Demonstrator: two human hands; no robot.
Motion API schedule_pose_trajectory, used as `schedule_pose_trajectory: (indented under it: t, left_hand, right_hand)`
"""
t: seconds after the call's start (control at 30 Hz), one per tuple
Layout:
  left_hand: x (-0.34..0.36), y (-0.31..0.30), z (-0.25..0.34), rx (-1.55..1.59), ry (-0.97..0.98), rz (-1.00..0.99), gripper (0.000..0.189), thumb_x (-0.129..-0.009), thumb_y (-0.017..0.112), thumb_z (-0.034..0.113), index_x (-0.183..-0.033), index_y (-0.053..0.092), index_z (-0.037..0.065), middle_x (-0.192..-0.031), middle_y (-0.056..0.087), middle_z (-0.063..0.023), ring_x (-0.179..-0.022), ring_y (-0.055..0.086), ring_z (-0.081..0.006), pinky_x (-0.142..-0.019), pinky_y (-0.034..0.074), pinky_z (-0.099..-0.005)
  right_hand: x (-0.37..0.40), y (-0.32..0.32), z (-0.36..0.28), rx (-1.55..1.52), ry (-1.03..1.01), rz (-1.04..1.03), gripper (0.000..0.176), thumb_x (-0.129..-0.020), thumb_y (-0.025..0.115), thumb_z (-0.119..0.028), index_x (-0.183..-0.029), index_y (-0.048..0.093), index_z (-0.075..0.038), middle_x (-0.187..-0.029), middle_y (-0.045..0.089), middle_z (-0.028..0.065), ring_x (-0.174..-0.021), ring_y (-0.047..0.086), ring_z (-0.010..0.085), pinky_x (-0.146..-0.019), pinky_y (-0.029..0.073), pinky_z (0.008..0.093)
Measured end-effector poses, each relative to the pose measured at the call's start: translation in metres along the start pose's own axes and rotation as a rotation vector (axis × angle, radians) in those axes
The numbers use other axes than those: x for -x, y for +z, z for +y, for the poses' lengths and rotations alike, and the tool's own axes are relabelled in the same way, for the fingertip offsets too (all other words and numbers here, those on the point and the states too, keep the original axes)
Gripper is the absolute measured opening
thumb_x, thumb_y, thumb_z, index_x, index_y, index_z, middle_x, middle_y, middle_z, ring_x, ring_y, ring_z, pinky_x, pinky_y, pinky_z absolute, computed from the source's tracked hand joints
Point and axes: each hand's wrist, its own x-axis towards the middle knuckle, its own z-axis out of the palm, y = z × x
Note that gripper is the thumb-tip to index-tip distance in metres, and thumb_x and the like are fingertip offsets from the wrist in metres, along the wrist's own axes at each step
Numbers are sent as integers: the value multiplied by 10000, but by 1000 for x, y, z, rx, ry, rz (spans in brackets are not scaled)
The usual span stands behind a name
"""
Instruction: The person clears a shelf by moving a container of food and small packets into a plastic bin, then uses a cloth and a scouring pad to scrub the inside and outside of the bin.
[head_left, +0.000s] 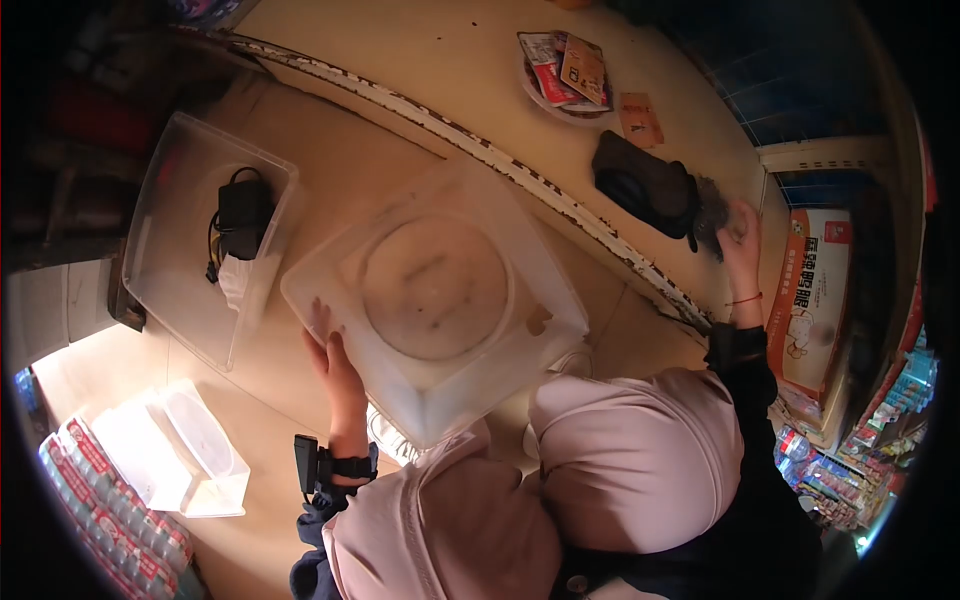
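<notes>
The left hand (335,365) is resting flat and open against the upturned clear bin (435,300), steadying it, while the right hand (742,238) is gripping a grey rag (708,212) on the desk (450,60), likely needing a lift clear.

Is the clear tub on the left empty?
Not empty: a black power adapter with its cord and something white lie inside the tub.

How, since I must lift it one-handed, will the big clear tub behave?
Probably light: the clear tub looks like thin-walled, translucent plastic. Likely stiff enough, though wide, so the left hand at one edge may let it tip. Its smooth walls could slip.
</notes>
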Motion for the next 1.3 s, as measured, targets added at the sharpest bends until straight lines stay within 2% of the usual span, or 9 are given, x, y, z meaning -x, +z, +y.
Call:
schedule_pose_trajectory:
  t: [0.07, 0.13, 0.4, 0.6, 0.67, 0.8, 1.0, 1.1, 1.3]
  left_hand:
    - [0, -1, 0, -12, -6, -6, 518, -937, 358, 53, -1447, 280, 14, -1491, 350, -134, -1362, 354, -263, -1092, 299, -394]
    - [0, -3, 0, -29, -12, -13, 518, -936, 359, 55, -1446, 282, 15, -1490, 352, -135, -1358, 359, -264, -1090, 300, -396]
    - [2, -4, -9, -48, 4, 2, 498, -937, 370, 69, -1432, 321, 36, -1487, 369, -106, -1365, 359, -257, -1074, 317, -413]
    - [5, 0, -4, 11, -16, -4, 509, -930, 369, 17, -1434, 303, 14, -1496, 348, -120, -1377, 334, -253, -1091, 302, -379]
    - [5, 2, -3, 33, -11, -15, 512, -926, 364, 5, -1433, 301, 10, -1499, 342, -124, -1379, 328, -257, -1107, 279, -375]
    - [7, 4, 7, 47, -56, -29, 540, -905, 356, -5, -1441, 288, 4, -1500, 335, -138, -1387, 314, -262, -1124, 248, -372]
    - [8, 6, 3, -43, -5, 43, 551, -866, 399, -17, -1412, 325, 2, -1348, 453, -166, -1247, 440, -262, -1042, 323, -328]
    - [7, 1, 4, -98, -57, -63, 638, -837, 328, -71, -1467, 248, -14, -1507, 323, -151, -1405, 292, -247, -1126, 229, -326]
    - [10, 3, -1, -265, 101, 44, 556, -839, 408, -29, -1393, 359, -16, -1250, 513, -213, -1149, 516, -319, -974, 394, -346]
  right_hand:
    - [11, 16, -92, 419, -590, 236, 485, -760, 659, -31, -1228, 541, -77, -1281, 485, 116, -1168, 496, 282, -1011, 390, 381]
    - [14, 39, -137, 303, -692, -29, 479, -747, 681, -67, -1210, 562, -94, -1269, 491, 136, -1194, 464, 348, -1024, 378, 418]
    - [-16, 96, -146, 390, -754, -190, 493, -703, 627, -42, -1189, 558, -75, -1213, 521, 169, -1145, 489, 383, -980, 412, 425]
    - [12, 83, -209, -123, -727, -190, 489, -673, 618, 2, -1159, 568, -3, -1114, 575, 174, -1048, 570, 368, -939, 440, 378]
    - [24, 89, -248, -98, -983, -388, 494, -668, 646, -24, -1155, 577, 13, -1107, 575, 166, -1014, 579, 341, -915, 445, 375]
    - [53, 184, -277, -91, -852, -1101, 461, -763, 711, -101, -1196, 564, -40, -1121, 530, 131, -1026, 558, 319, -884, 450, 365]
    - [84, 317, -219, 350, -845, -799, 359, -753, 658, -66, -1092, 543, -38, -1064, 530, 157, -932, 582, 369, -777, 500, 437]
    - [93, 343, -207, 334, -1064, -567, 84, -843, 501, -63, -903, 528, -12, -959, 523, 162, -834, 583, 344, -715, 505, 449]
    - [120, 371, -221, 105, -1219, -706, 130, -824, 531, -96, -928, 582, -36, -948, 526, 116, -887, 567, 298, -741, 497, 410]
